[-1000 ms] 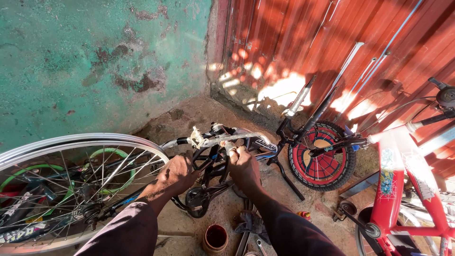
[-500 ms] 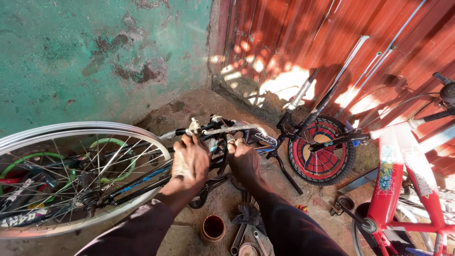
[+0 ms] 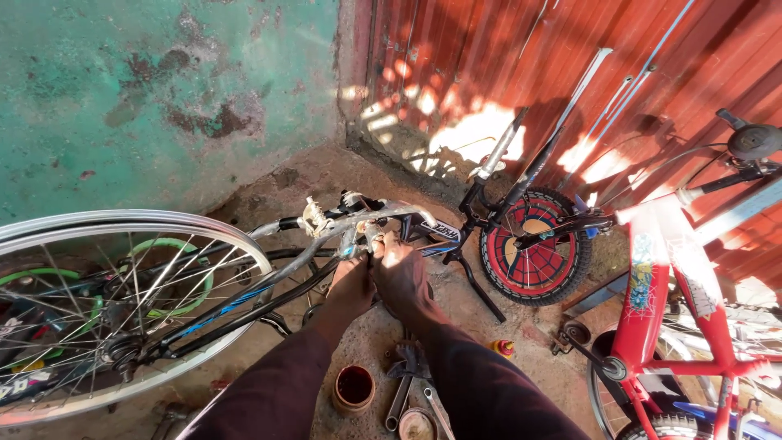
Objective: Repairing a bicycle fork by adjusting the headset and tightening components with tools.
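- Nearest you on the ground sit a small round tin with dark contents and some wrenches, cut off in part by the lower edge and your sleeves
- Your left hand and right hand now press together at the bottom bracket of the upturned bicycle frame; half a second ago the left hand lay spread higher over the frame, apart from the right
- Both hands are curled in on the bracket area, fingers closed; what exactly they pinch is hidden behind the fingers and in glare, so you cannot tell what they grip
- The big spoked wheel on your left runs out of the picture at the left edge
- To your right stands a red child's bicycle, cut off at the right and bottom
- Farther off, a small red-disc wheel leans by the red corrugated wall; the green plaster wall stands behind the frame
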